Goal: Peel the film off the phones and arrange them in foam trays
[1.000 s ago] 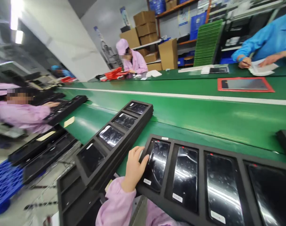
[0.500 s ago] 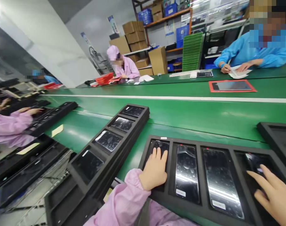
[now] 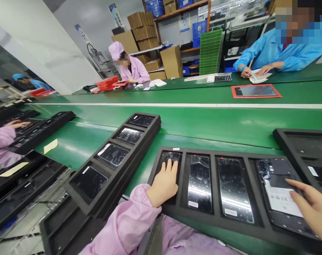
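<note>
My left hand point(image 3: 164, 182) lies palm down, fingers stretched out, over a dark phone point(image 3: 171, 157) in the leftmost slot of a black foam tray point(image 3: 182, 209). It partly covers that phone. Two glossy phones, screen up with small white labels, fill the middle slots: one phone point(image 3: 200, 184) and another phone point(image 3: 234, 187). At the rightmost slot lies an opened phone point(image 3: 280, 187), back up, showing its cameras and white-labelled battery. Above its right side is my right hand point(image 3: 313, 209), finger and thumb apart; whether they touch it I cannot tell.
A stack of foam trays point(image 3: 114, 173) with phones stands at left, another foam tray point(image 3: 296, 138) at right. Beyond the green bench point(image 3: 193, 124), a person in blue point(image 3: 267, 53) handles white sheets and a person in pink point(image 3: 134, 69) works. A red-edged panel point(image 3: 256, 91) lies nearby.
The opened phone's back and battery now show in the rightmost slot, where a dark, shiny surface showed before. My left hand stays on its phone. The view has shifted slightly.
</note>
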The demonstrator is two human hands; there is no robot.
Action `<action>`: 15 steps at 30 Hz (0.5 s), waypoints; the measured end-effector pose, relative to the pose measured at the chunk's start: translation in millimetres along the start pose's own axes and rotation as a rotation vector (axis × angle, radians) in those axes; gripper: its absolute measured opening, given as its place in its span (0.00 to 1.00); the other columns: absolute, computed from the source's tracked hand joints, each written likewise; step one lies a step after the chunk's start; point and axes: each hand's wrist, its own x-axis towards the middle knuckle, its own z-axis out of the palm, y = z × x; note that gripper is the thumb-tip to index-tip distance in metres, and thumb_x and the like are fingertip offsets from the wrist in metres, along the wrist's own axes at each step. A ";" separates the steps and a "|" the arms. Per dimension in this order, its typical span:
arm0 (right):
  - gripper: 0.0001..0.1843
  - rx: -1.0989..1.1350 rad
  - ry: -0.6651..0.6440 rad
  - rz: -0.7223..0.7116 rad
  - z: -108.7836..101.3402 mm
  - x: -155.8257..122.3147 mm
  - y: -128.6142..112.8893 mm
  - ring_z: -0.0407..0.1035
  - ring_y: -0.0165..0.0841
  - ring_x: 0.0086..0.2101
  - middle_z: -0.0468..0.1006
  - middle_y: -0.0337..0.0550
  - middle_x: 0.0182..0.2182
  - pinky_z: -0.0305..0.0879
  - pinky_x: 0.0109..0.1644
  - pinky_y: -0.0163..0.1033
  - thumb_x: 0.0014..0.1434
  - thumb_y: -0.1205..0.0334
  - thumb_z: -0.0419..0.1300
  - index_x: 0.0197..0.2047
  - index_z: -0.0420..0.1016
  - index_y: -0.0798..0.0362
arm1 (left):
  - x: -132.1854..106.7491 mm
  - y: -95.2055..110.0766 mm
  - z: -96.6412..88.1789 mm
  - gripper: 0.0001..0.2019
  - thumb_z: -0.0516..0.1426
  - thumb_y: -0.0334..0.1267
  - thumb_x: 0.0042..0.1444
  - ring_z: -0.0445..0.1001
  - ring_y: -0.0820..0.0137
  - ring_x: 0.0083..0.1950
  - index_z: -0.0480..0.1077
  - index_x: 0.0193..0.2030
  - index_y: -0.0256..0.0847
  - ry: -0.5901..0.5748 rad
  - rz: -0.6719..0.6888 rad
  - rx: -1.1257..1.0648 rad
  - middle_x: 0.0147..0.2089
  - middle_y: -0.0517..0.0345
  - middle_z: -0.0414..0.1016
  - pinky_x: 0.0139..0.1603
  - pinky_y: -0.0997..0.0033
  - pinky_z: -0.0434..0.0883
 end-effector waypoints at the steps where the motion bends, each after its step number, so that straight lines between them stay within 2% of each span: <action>1: 0.15 -0.072 0.062 -0.069 -4.6 1.4 -12.4 0.72 0.47 0.34 0.76 0.52 0.32 0.67 0.32 0.49 0.57 0.53 0.44 0.31 0.70 0.46 | 0.2 -3.8 -4.5 0.36 0.49 0.24 0.43 0.58 0.51 0.63 0.50 0.64 0.29 0.030 -0.026 -0.034 0.65 0.34 0.53 0.57 0.57 0.63; 2: 0.16 -0.096 0.070 -0.099 -9.0 2.0 -24.4 0.71 0.50 0.38 0.75 0.57 0.37 0.66 0.37 0.51 0.59 0.54 0.44 0.32 0.70 0.49 | 0.2 -10.3 -8.7 0.35 0.48 0.23 0.45 0.65 0.53 0.59 0.51 0.64 0.30 0.064 -0.078 -0.083 0.63 0.35 0.58 0.55 0.58 0.65; 4: 0.17 -0.088 0.127 -0.195 -16.3 1.0 -46.0 0.71 0.49 0.38 0.74 0.60 0.38 0.66 0.39 0.50 0.62 0.56 0.43 0.35 0.68 0.53 | 0.5 -28.6 -13.1 0.32 0.45 0.24 0.48 0.74 0.57 0.49 0.52 0.63 0.32 0.140 -0.225 -0.225 0.55 0.38 0.69 0.50 0.57 0.69; 5: 0.15 -0.039 0.127 -0.248 -18.2 -0.3 -55.4 0.72 0.44 0.35 0.75 0.56 0.36 0.67 0.37 0.45 0.64 0.57 0.43 0.36 0.68 0.53 | 1.0 -38.6 -12.5 0.30 0.45 0.25 0.50 0.76 0.57 0.46 0.52 0.63 0.32 0.175 -0.289 -0.320 0.50 0.40 0.74 0.48 0.56 0.70; 7: 0.15 0.031 0.110 -0.349 -17.5 -3.5 -72.3 0.71 0.35 0.28 0.75 0.46 0.29 0.66 0.32 0.38 0.67 0.60 0.41 0.37 0.67 0.53 | 2.5 -54.3 -4.7 0.28 0.47 0.28 0.51 0.77 0.59 0.44 0.55 0.61 0.32 0.256 -0.335 -0.547 0.44 0.45 0.77 0.45 0.59 0.72; 9: 0.18 -0.034 0.076 -0.408 -11.3 -6.3 -88.1 0.70 0.33 0.24 0.74 0.43 0.24 0.64 0.29 0.36 0.68 0.62 0.40 0.36 0.69 0.55 | 3.4 -58.3 9.3 0.27 0.49 0.29 0.49 0.75 0.61 0.48 0.59 0.59 0.36 0.353 -0.311 -0.684 0.45 0.49 0.77 0.47 0.61 0.72; 11: 0.21 -0.194 0.001 -0.400 -2.6 -7.2 -104.0 0.69 0.37 0.24 0.73 0.46 0.22 0.62 0.27 0.38 0.67 0.61 0.41 0.36 0.72 0.60 | 2.1 -47.5 23.6 0.24 0.49 0.28 0.49 0.68 0.60 0.56 0.63 0.55 0.37 0.437 -0.266 -0.651 0.53 0.46 0.72 0.55 0.58 0.67; 13: 0.17 -0.282 -0.207 -0.290 5.1 -4.8 -119.5 0.69 0.41 0.27 0.72 0.49 0.22 0.61 0.25 0.38 0.63 0.59 0.50 0.40 0.74 0.64 | -1.0 -24.6 32.5 0.21 0.49 0.27 0.50 0.55 0.53 0.65 0.67 0.52 0.34 0.489 -0.208 -0.467 0.61 0.39 0.61 0.62 0.49 0.56; 15: 0.20 -0.289 -0.438 -0.126 10.5 0.8 -132.2 0.70 0.45 0.31 0.74 0.53 0.25 0.60 0.24 0.37 0.58 0.59 0.58 0.47 0.72 0.67 | -3.3 4.6 34.3 0.20 0.49 0.27 0.51 0.44 0.47 0.68 0.67 0.52 0.31 0.480 -0.117 -0.273 0.64 0.33 0.54 0.62 0.38 0.47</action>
